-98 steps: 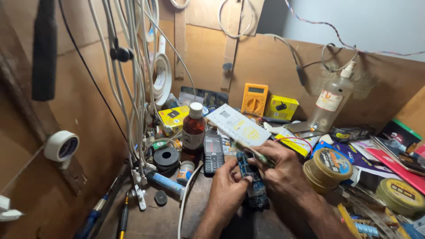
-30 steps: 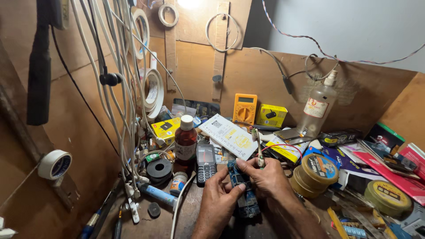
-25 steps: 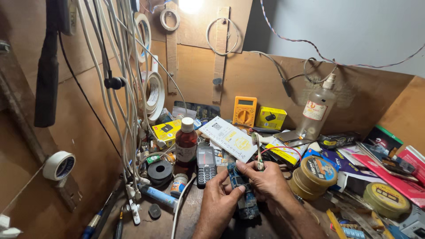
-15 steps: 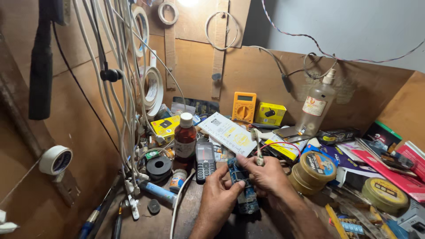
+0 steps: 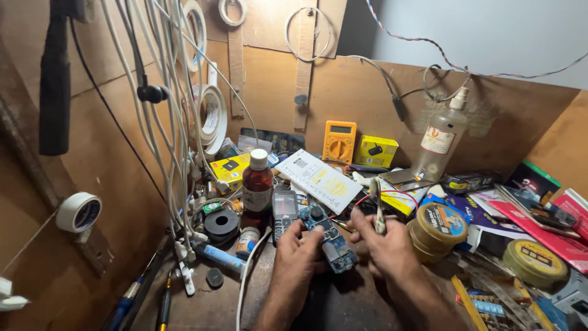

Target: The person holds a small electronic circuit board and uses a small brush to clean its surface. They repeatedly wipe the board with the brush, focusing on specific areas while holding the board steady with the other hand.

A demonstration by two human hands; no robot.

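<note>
My left hand (image 5: pixel 296 259) grips a blue phone circuit board (image 5: pixel 330 241) by its left edge, holding it tilted above the wooden bench. My right hand (image 5: pixel 383 245) sits at the board's right side and holds metal tweezers (image 5: pixel 378 205) upright between thumb and fingers, tips pointing up. A dark keypad phone (image 5: pixel 283 211) lies just beyond my left hand. A brown bottle with a white cap (image 5: pixel 257 186) stands beside the phone.
White cables (image 5: pixel 174 122) hang at left over a black tape roll (image 5: pixel 221 224). A yellow multimeter (image 5: pixel 339 141), yellow box (image 5: pixel 375 151), clear spray bottle (image 5: pixel 442 141) and white printed box (image 5: pixel 318 180) sit behind. Round tins (image 5: pixel 437 228) and packets crowd the right.
My right hand has raised the tweezers from the board so they stand upright. The left hand keeps its grip on the board. The view shifted slightly.
</note>
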